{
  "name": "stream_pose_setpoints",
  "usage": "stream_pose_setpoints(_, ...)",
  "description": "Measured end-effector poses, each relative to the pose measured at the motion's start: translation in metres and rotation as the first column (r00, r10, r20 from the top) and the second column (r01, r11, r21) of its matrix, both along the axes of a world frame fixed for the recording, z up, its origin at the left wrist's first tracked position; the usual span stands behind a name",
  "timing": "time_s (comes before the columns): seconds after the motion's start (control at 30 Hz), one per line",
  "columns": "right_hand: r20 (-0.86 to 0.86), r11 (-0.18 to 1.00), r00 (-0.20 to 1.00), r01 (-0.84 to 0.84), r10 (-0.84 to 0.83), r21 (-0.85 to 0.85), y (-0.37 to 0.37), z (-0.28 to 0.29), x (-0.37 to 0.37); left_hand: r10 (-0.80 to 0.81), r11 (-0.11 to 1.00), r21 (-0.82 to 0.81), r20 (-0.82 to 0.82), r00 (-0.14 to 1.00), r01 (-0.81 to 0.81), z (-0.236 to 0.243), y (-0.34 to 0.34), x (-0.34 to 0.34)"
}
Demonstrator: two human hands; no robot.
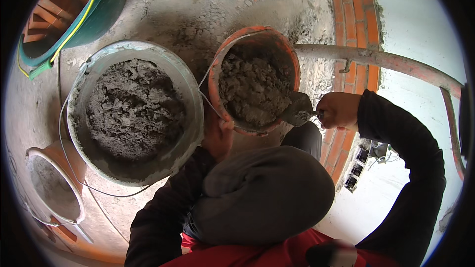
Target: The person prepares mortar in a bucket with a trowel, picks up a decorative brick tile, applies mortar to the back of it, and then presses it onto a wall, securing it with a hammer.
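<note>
An orange bucket [297, 64] holds lumpy grey mortar [255, 86]. My left hand [218, 136] is at its near-left rim, with the thumb bent over the edge and the other fingers mostly hidden. In a closed grip, my right hand [339, 111] has the handle of a trowel [298, 109]. The trowel's mortar-smeared blade lies over the bucket's right rim, its tip against the mortar. Left of the bucket stands a larger, pale grey-green bucket [193, 141], which contains crumbly grey mix [133, 111]. The orange bucket's wire handle rests down along its left side.
At the far left, a green tub [106, 20] with a yellow rope holds red bricks. A smaller, dirty bucket [52, 185] tilts at the lower left. A curved metal bar [396, 59] crosses the right side above a brick strip [354, 29]. Rubble litters the floor.
</note>
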State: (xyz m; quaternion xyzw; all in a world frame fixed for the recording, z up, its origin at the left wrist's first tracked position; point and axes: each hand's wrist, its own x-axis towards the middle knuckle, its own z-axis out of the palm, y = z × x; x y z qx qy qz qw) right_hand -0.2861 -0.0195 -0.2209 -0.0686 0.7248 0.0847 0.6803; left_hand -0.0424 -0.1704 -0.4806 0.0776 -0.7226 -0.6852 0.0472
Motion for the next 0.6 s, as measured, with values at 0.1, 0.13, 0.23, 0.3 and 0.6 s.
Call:
stream_pose_setpoints(0.1,0.003,0.996,0.998,0.07,-0.07,-0.053,0.009,-0.001,0.005,-0.001,0.969,0.247,0.129,0.992,-0.031,0.003,0.004,-0.001)
stream_pose_setpoints(0.13,-0.03,0.995,0.996,0.078,-0.08,-0.058,0.011,-0.001,0.008,0.003,0.96,0.277,0.155,0.988,-0.046,0.002,0.006,0.0)
stream_pose_setpoints(0.23,-0.117,0.992,0.99,0.065,-0.078,-0.107,0.019,-0.001,0.022,0.019,0.95,0.3,0.214,0.977,-0.085,-0.008,0.011,0.003)
stream_pose_setpoints(0.3,-0.159,0.987,0.984,0.058,-0.082,-0.149,0.021,0.007,0.039,0.009,0.961,0.27,0.187,0.982,-0.061,0.001,0.001,-0.008)
stream_pose_setpoints(0.6,-0.187,0.943,0.932,0.278,-0.311,-0.186,0.033,0.012,0.077,0.054,0.932,-0.35,-0.131,0.99,-0.097,-0.012,0.006,0.004)
